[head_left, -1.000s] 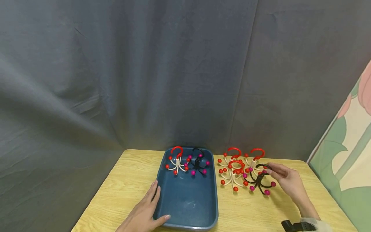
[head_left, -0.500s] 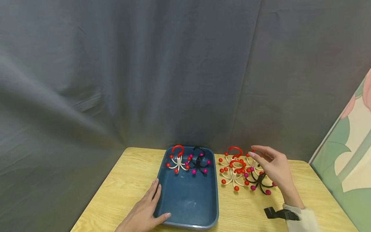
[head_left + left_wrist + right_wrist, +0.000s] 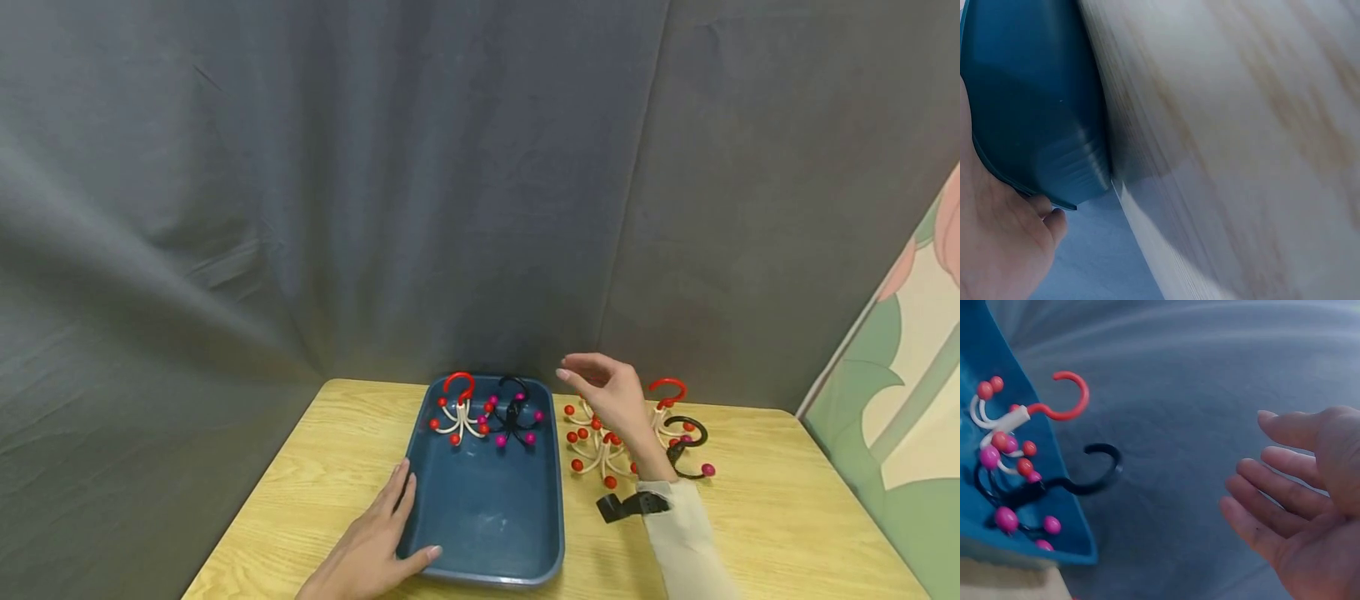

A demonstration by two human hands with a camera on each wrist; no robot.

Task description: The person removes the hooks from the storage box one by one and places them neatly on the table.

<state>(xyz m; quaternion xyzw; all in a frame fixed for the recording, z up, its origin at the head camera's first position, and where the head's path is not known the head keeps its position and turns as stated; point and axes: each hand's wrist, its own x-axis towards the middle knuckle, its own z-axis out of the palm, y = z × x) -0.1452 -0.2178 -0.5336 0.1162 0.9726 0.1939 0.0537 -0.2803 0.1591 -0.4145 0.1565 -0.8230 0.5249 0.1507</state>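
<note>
My left hand rests at the near left corner of a blue tray. Its fingers lie along the rim and its thumb reaches over the near edge. My right hand hovers over the hangers to the right of the tray, fingers loosely bent. The right wrist view shows nothing in that hand. Inside the tray's far end stand a white multi-legged hanger with a red hook and a black one with pink balls. Right of the tray, another black hanger is partly hidden behind my right wrist.
Red-hooked white hangers with red ball ends, including a front one and a far-right one, stand close together on the wooden table. A grey curtain hangs behind. A floral panel borders the right side.
My right hand let go of the black hanger's hook, rose and moved left over the white hangers. That black hanger remains on the table. My left hand stays at the tray's corner.
</note>
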